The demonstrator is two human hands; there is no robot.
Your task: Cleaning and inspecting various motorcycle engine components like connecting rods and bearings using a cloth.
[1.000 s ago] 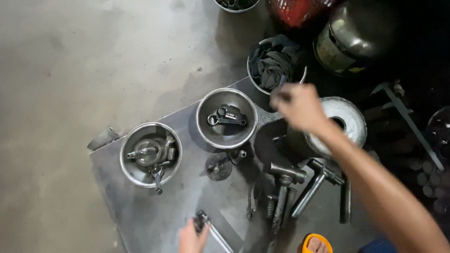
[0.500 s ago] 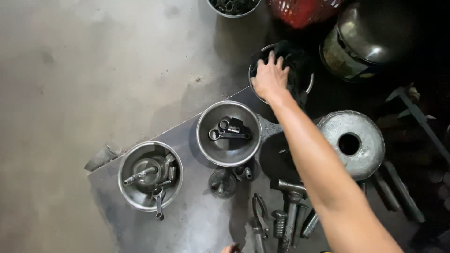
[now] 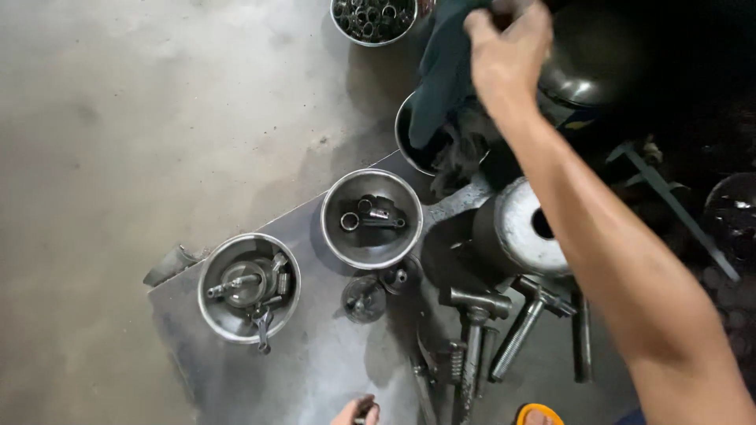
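My right hand (image 3: 508, 51) is raised at the top of the view, gripping a dark rag (image 3: 441, 79) that hangs down over a steel bowl (image 3: 405, 145) holding more dark cloth. My left hand (image 3: 356, 412) shows only at the bottom edge, fingers curled around a small dark part. On the metal plate (image 3: 315, 362) below, a steel bowl (image 3: 372, 219) holds rocker arms and rings, and another steel bowl (image 3: 248, 287) holds a shaft and small parts.
A bowl of sockets or rings (image 3: 374, 20) stands at the top. A round metal cylinder with a hole (image 3: 528, 232) sits right of the middle bowl. Hammers and bolts (image 3: 484, 330) lie near the plate's lower edge. Two small round parts (image 3: 366, 297) lie beside the bowls.
My right hand has gone from reaching into the cloth bowl to lifting a dark rag up out of it. The view has moved closer and shifted down.
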